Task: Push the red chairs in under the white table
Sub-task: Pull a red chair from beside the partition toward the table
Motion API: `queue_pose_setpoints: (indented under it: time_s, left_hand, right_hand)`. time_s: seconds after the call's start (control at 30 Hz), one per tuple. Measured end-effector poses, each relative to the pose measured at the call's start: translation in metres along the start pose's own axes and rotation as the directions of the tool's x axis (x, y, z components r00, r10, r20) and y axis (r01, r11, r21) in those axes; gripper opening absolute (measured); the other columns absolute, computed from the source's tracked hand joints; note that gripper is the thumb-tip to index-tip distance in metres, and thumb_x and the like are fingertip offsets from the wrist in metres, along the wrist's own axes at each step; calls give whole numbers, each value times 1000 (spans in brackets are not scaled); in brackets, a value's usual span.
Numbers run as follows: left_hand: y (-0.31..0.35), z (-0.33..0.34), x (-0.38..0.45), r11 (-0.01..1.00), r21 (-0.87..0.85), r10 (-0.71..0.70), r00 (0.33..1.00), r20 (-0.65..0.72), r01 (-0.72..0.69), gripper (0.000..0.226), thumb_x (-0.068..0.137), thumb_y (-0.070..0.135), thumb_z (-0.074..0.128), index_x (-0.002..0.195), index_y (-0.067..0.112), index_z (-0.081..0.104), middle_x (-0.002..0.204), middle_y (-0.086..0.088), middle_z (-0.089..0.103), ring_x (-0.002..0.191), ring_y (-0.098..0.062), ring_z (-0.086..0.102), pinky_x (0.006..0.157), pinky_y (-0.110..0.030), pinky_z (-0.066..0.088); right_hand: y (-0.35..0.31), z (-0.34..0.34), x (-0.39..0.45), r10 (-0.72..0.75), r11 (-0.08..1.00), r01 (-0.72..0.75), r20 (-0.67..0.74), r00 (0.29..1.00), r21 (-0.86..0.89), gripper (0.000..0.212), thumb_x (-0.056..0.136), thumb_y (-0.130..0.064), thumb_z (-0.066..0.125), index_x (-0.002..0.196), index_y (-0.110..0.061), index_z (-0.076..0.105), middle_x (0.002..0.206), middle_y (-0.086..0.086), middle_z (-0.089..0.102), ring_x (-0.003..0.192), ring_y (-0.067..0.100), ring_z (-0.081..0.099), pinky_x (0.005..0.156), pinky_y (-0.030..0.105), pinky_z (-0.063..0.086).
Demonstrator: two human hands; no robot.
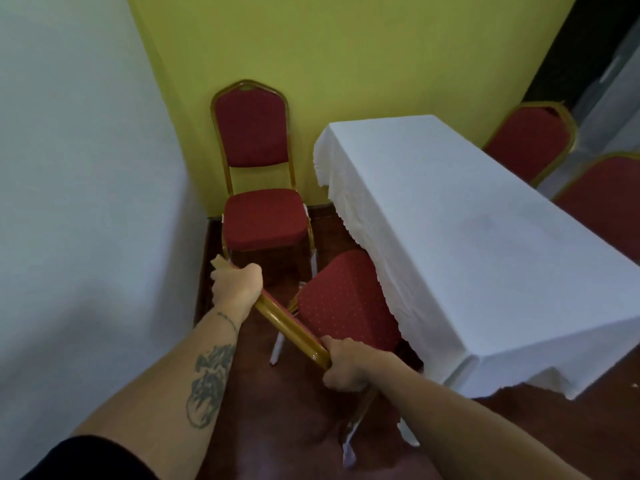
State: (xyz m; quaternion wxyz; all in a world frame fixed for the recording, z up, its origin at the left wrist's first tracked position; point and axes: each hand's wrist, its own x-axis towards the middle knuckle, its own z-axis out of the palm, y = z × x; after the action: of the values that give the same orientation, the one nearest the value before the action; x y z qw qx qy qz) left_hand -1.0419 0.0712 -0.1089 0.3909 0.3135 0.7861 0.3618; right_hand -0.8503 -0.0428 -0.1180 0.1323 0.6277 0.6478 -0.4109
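Observation:
A red padded chair with a gold frame stands below me, its seat (343,303) partly tucked under the hanging cloth of the white table (467,230). My left hand (237,287) grips the far end of its gold top rail (291,329). My right hand (344,365) grips the near end of the same rail. A second red chair (263,216) stands apart from the table against the yellow wall, facing me. Two more red chairs (530,140) (602,202) show only their backs on the table's far side.
A white wall (86,202) runs close along the left. The yellow wall (346,57) closes the back. The floor (294,427) is dark red-brown. The tablecloth hangs low and hides the table's legs.

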Motion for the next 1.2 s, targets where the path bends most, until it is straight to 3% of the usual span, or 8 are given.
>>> queue_pose_setpoints:
  time_s: [0.13,0.2,0.27,0.37,0.63,0.77,1.03,1.2]
  left_hand:
    - [-7,-4,-41,984,-177,-21,998,54,31,78,79,16,63,150,5,33,133,-10,57,115,-39,61,96,-48,51]
    - [-20,-3,-48,970,-240,-11,993,118,40,92,78,18,64,161,18,23,139,-13,60,120,-39,60,107,-52,47]
    - [-25,-1,-46,971,-235,-8,989,146,43,96,86,20,64,166,29,12,145,-14,57,129,-40,55,113,-50,42]
    - [-24,-1,-38,973,-220,-28,985,169,66,99,88,23,65,166,32,5,150,-16,52,133,-41,51,114,-51,38]
    - [-23,-24,2,975,-214,126,944,304,-61,86,83,16,62,161,22,27,121,-9,62,104,-27,59,101,-49,49]
    - [-20,-29,17,971,-204,192,919,345,-126,52,90,8,61,137,24,43,96,-2,56,82,-17,55,78,-35,48]
    - [0,-37,57,983,-119,180,871,457,-140,44,86,7,61,130,13,53,100,-12,55,87,-27,56,83,-43,48]
    - [15,-37,87,990,-69,138,855,499,-120,48,73,19,64,120,26,55,109,-13,60,101,-35,61,96,-54,50]
  right_hand:
    - [-9,8,-1,49,999,-48,-109,993,13,69,89,-34,73,151,-23,45,138,11,57,121,34,61,102,46,54]
    - [-14,8,-2,31,999,-36,-190,981,-22,44,87,-32,74,128,-22,60,125,8,63,110,31,65,94,42,56]
    - [-18,8,-3,25,999,-32,-219,975,-27,23,86,-25,72,104,-21,60,111,5,67,100,28,68,89,40,60]
    - [-24,11,-8,25,999,-35,-235,972,-39,16,86,-21,72,93,-21,57,104,4,65,93,27,66,81,37,57]
    - [-64,18,-1,-24,993,1,-197,980,-117,22,89,-26,70,103,-10,66,101,10,68,95,32,71,81,39,60]
    - [-73,14,9,-37,993,15,-184,982,-120,21,90,-29,69,100,-13,62,98,6,64,94,30,69,75,36,55]
    - [-97,4,31,-22,992,-1,-179,984,-127,42,95,-35,67,127,-9,61,123,13,64,111,34,67,89,40,56]
    - [-114,-6,50,-26,993,4,-182,983,-116,50,98,-37,66,136,-5,57,136,16,60,120,37,63,96,44,54]
